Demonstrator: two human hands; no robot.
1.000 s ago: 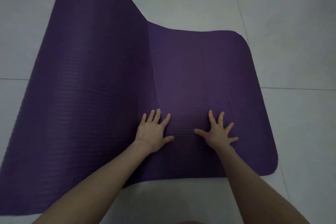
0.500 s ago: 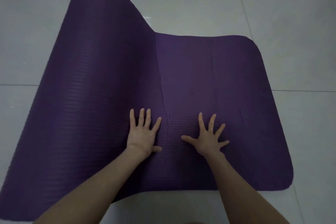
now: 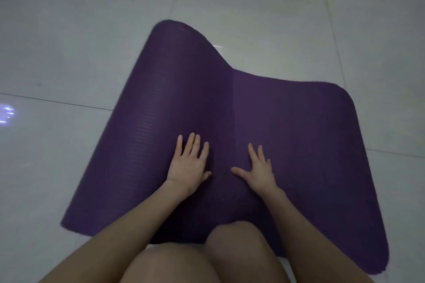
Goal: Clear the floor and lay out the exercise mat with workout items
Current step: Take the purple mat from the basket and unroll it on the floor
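Purple mat spread on the tiled floor, flat on its right part, humped up in a raised fold on its left part. Crease of that fold running away from the person, straight up between the two hands. Long axis of the mat lying left to right, across the body rather than away from it.

Left hand flat, fingers spread, pressing the near slope of the raised fold; clasping nothing. Right hand likewise flat and splayed on the level part just right of the crease; also clasping nothing. Bare knees (both low in the view) at the mat's near edge, one overlapping it.

Unflattened portion lying to the left, so nearer the left hand. Likely next move: a push or sweep leftward along the long axis, with the right hand pinning the flat part. Possible snag: fold springing back once let go, judging by its stiff curve. No workout items visible; mat stage only partway done.
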